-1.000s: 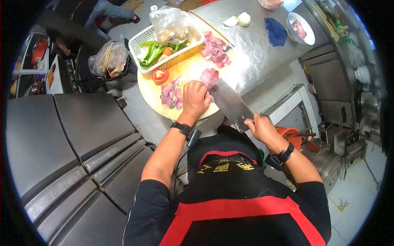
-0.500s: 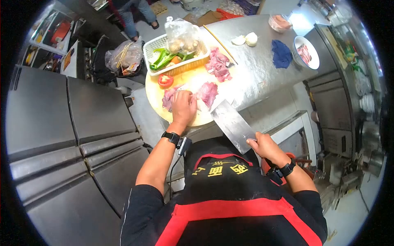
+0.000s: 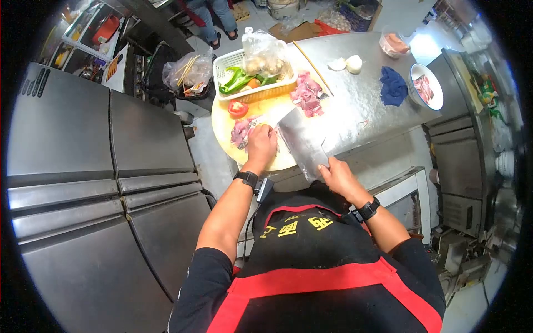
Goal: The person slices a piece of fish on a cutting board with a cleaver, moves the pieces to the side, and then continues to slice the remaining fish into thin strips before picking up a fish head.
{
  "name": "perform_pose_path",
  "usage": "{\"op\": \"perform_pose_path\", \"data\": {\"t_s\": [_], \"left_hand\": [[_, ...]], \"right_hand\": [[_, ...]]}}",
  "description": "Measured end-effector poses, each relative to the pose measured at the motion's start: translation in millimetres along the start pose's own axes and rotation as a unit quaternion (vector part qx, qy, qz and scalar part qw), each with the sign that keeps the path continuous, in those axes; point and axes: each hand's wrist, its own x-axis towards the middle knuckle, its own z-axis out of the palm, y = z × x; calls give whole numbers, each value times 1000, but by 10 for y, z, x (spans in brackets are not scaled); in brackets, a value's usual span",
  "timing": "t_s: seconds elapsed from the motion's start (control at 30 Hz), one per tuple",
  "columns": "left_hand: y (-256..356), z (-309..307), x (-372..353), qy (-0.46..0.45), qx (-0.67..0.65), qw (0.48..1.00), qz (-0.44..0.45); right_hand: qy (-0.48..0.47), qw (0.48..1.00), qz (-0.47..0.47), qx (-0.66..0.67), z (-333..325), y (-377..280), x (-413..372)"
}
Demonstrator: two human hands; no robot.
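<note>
My left hand [image 3: 262, 145] rests with curled fingers on a piece of pink meat [image 3: 240, 133], which has a dark-speckled edge, on the round yellowish cutting board [image 3: 224, 123]. My right hand [image 3: 340, 177] is closed on the handle of a cleaver [image 3: 302, 145]. The broad blade lies over the board's right edge, just right of my left hand, and hides what is beneath it. A pile of pink meat slices [image 3: 307, 93] sits farther back on the board. A cut tomato [image 3: 238, 109] lies beyond my left hand.
A white basket [image 3: 255, 93] with green peppers [image 3: 236, 80] and a knotted plastic bag stands on the board's back. A stick [image 3: 312, 67], white peeled pieces [image 3: 353, 64], a blue cloth [image 3: 393, 87] and a meat bowl [image 3: 440, 91] are rightward. Steel refrigerators [image 3: 61, 127] stand left.
The cleaver has moved left and up, over the board, covering where a second piece of meat showed. My left hand stays on its meat. The whole view has shifted slightly.
</note>
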Motion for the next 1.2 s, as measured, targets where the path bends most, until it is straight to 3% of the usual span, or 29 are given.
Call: {"op": "perform_pose_path", "data": {"t_s": [0.33, 0.53, 0.6, 0.67, 0.8, 0.83, 0.9, 0.93, 1.0, 1.03, 1.07, 1.13, 1.2], "left_hand": [[-65, 10, 113, -54, 25, 997, 43], [-302, -25, 340, -70, 67, 994, 54], [-276, -170, 468, -9, 127, 991, 43], [-268, -313, 506, 9, 158, 984, 81], [18, -400, 425, 64, 162, 970, 167], [23, -314, 367, 65, 163, 971, 165], [46, -86, 259, -67, 150, 977, 136], [178, -27, 226, -65, 150, 977, 137], [410, 88, 193, -23, 104, 993, 47], [433, 153, 234, -64, 118, 991, -7], [449, 189, 305, -63, 119, 991, -4], [499, 201, 378, -187, 117, 971, -88], [520, 278, 360, -155, 112, 980, -60]], "right_hand": [[28, 998, 14, -48, 410, -215, 335], [12, 996, 21, -90, 258, -163, -178], [7, 995, 20, -100, 232, -62, -220], [56, 996, -58, -39, 229, 50, -234], [76, 997, -4, 20, 149, 304, -344], [89, 993, 45, 56, 77, 299, -397], [81, 977, 142, 138, -147, 174, -473], [82, 977, 140, 138, -182, 230, -483], [90, 973, 139, 160, -241, 369, -508], [92, 974, 139, 152, -266, 400, -522], [94, 974, 138, 153, -281, 446, -524], [97, 979, 111, 143, -239, 579, -551], [102, 978, 102, 150, -149, 717, -562]]}}
